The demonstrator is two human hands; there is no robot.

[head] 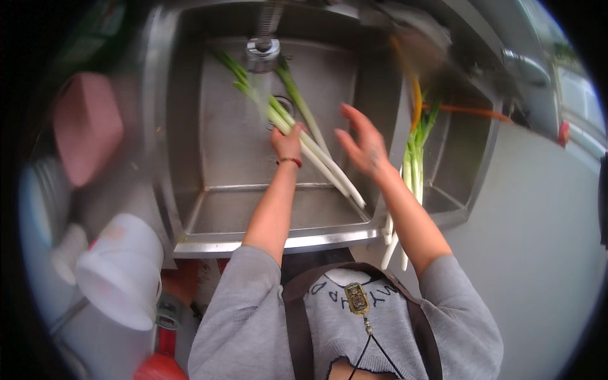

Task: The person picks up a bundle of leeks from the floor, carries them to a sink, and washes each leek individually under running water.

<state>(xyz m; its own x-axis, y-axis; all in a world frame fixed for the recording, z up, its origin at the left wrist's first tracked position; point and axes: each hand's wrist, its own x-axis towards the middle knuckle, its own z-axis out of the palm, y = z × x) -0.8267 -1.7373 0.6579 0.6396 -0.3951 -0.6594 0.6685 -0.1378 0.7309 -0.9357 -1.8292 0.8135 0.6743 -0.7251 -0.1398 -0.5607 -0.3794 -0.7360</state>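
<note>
My left hand [287, 141] grips long green onions [325, 164] over a stainless steel sink [228, 142], their white ends pointing to the sink's near right corner. Water runs from the faucet head [262, 54] beside their green leaves. Another green onion stalk [304, 107] slants behind them, past the drain [284, 105]; whether it is held too, I cannot tell. My right hand [363, 142], fingers apart and holding nothing, is raised just right of the held stalks. A bunch of green onions [414, 166] lies across the smaller basin's left edge, partly behind my right forearm.
A smaller steel basin [456, 161] adjoins on the right, with an orange hose [468, 111] and a yellow hose [417, 102] above it. At left are a pink plastic container [88, 128] and white buckets [121, 266]. A grey surface [532, 213] extends at right.
</note>
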